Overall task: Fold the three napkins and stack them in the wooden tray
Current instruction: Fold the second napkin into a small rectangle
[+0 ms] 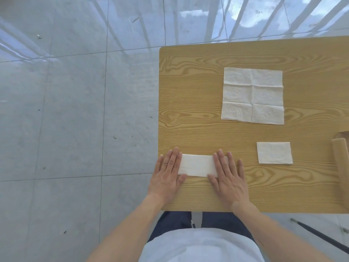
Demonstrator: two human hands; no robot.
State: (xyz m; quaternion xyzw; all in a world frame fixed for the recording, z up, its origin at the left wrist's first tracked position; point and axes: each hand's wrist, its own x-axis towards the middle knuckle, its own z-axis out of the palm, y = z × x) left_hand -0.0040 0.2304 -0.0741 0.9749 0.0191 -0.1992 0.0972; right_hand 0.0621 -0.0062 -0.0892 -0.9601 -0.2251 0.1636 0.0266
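Both hands, the left hand (167,172) and the right hand (227,175), lie flat with straight fingers, pressing the ends of the white paper napkin folded into a long strip (197,167) at the near left of the light wood-grain counter (188,91). The strip sits close to the counter's left edge; a sideways push could slide it off or skew the crease. The light wooden tray (340,167) lies well to the strip's right, with a small folded white napkin (274,153) between them and an unfolded creased white napkin (253,95) beyond.

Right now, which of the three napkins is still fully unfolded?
The large square napkin at the table's far side, creases showing. The small napkin is folded; the strip napkin lies under both hands.
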